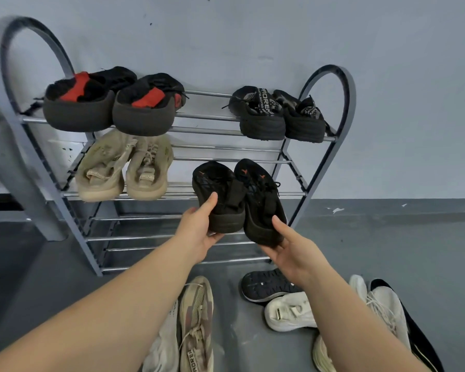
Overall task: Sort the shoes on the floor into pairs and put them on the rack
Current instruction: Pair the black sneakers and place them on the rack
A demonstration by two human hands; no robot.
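Head view: left hand (199, 232) and right hand (293, 251) are each gripping one black shoe (220, 194) heel-first, guiding the pair onto the rack (301, 194) just ahead.

Probably home entryway: shoe rack (330, 103), grey wall (253, 36).

Rack (330, 157): 6 shoes; hands: 2; floor: approx 7.

Plain blue-grey wall (279, 36) fills the top of the frame, a bit scuffed. Grey post (16, 183) leans at far left. White paint chips (336, 209) mark the darker baseboard strip at right.
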